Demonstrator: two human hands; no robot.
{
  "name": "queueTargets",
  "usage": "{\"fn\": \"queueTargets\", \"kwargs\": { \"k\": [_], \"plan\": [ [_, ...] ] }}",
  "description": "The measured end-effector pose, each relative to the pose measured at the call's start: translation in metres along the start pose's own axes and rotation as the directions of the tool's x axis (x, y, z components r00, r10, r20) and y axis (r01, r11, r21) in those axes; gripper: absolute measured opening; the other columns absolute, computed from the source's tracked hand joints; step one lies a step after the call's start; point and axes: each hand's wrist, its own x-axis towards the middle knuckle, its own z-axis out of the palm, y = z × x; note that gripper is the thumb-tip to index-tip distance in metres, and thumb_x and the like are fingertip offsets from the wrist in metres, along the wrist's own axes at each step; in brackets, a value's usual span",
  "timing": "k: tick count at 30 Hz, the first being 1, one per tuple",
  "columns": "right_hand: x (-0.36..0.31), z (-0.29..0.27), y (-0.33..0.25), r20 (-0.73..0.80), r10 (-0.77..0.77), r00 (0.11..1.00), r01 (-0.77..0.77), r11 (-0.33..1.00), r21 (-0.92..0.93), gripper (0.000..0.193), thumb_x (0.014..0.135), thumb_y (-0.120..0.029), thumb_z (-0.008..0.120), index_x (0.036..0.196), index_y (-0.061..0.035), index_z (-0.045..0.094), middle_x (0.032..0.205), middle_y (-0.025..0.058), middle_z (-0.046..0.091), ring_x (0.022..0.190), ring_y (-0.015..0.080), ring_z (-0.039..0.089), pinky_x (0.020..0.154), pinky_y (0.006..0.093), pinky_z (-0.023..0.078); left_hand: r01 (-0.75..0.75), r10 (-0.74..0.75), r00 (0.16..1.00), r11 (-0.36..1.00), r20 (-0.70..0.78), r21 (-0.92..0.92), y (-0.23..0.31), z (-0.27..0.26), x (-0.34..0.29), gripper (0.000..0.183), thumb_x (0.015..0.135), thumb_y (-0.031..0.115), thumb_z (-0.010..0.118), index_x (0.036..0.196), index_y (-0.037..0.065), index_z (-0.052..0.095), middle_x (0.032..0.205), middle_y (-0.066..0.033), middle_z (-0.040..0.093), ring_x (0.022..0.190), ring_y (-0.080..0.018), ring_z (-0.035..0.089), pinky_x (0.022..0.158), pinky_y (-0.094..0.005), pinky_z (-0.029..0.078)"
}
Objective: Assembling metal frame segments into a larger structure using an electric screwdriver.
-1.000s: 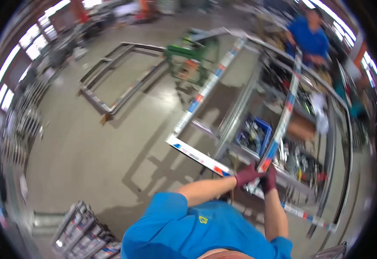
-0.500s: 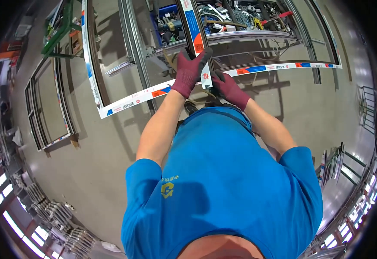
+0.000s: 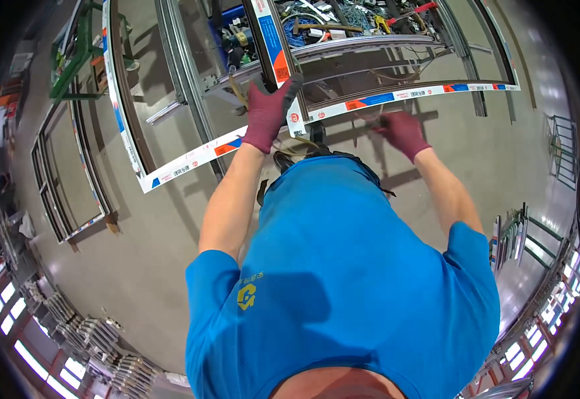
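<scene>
A large metal frame (image 3: 187,163) lies in front of me, its near rail covered with white, blue and orange tape. A dark middle bar (image 3: 273,45) with the same tape meets this rail at its near end. My left hand (image 3: 266,118), in a maroon glove with dark fingertips, is closed around the bar close to that joint. To the right of the joint, my gloved right hand (image 3: 404,135) is apart from the frame, over the floor on my side of the rail. Motion smears its fingers, and whether they hold anything is unclear.
Under the frame's far side are metal support rails (image 3: 187,73) and a pile of tools and hardware, with a hammer (image 3: 330,28) on it. A green stand (image 3: 70,66) and another frame (image 3: 84,233) are at left. Racks (image 3: 562,154) stand at far right.
My right hand has let go of the bar's near end and moved right, away from the joint. My left hand stays on the bar. The view has shifted slightly.
</scene>
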Motion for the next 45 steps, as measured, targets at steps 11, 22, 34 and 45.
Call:
{"fn": "queueTargets", "kwargs": {
  "k": [11,22,34,45],
  "plan": [
    [0.0,-0.07,-0.152,-0.583,-0.497,0.642,0.712,0.67,0.213,0.047,0.078,-0.022,0.084,0.121,-0.0142,0.068,0.104,0.0115,0.065,0.093,0.0347,0.067,0.076,0.0451,0.055,0.154,-0.155,0.988,0.983,0.002,-0.102,-0.017,0.027,0.02,0.069,0.077,0.04,0.093,0.115,-0.009,0.061,0.109,-0.0189,0.073,0.094,-0.0238,0.07,0.083,-0.0373,0.055],
    [0.06,-0.049,-0.134,-0.615,-0.378,0.692,0.646,0.704,0.296,0.03,0.084,-0.006,0.075,0.112,-0.0086,0.063,0.099,0.0143,0.063,0.088,0.0395,0.066,0.073,0.0473,0.055,0.217,-0.217,0.976,0.976,-0.022,-0.01,0.007,0.033,0.029,0.067,0.076,0.04,0.094,0.114,-0.004,0.06,0.106,-0.0165,0.072,0.094,-0.0195,0.068,0.083,-0.036,0.055],
    [0.032,-0.048,-0.124,-0.517,-0.203,0.832,0.511,0.644,0.569,0.019,0.097,-0.023,0.071,0.105,-0.0064,0.07,0.088,0.0078,0.068,0.071,0.0211,0.065,0.063,0.034,0.051,0.072,-0.07,0.997,0.989,0.017,-0.13,-0.008,0.049,0.056,0.042,0.087,0.031,0.087,0.111,0.0,0.07,0.095,-0.0052,0.071,0.068,-0.0137,0.066,0.057,-0.03,0.055],
    [-0.002,-0.011,-0.099,-0.364,-0.036,0.931,0.251,0.787,0.564,0.029,0.087,-0.036,0.075,0.098,-0.0097,0.073,0.1,0.0139,0.073,0.085,0.0387,0.069,0.074,0.0466,0.055,0.189,-0.171,0.978,0.968,0.118,-0.163,-0.037,0.058,0.082,0.077,0.075,0.043,0.095,0.12,-0.009,0.061,0.114,-0.018,0.072,0.099,-0.0217,0.067,0.087,-0.0371,0.053]
  ]
}}
